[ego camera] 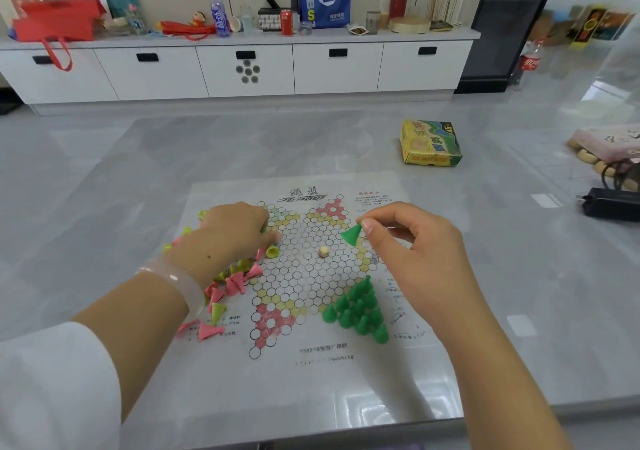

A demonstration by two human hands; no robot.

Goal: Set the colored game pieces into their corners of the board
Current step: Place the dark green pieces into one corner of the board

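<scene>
A paper star-shaped board (301, 276) lies flat on the grey table. Several green cone pieces (360, 311) stand upright, filling its near right corner. My right hand (412, 241) pinches one more green cone (351, 234) by its tip, tilted in the air above the board's right side. My left hand (239, 228) rests with curled fingers on the board's left side, over a loose heap of pink and yellow-green cones (228, 283); whether it holds one I cannot tell. A yellow-green piece (272, 251) lies by its fingertips. A small beige die (324, 251) sits at the board's centre.
A yellow and green game box (431, 143) lies beyond the board at the right. A black device (609, 203) and a pink pouch (609, 144) sit near the table's right edge. A white cabinet (242, 68) with clutter on top stands behind.
</scene>
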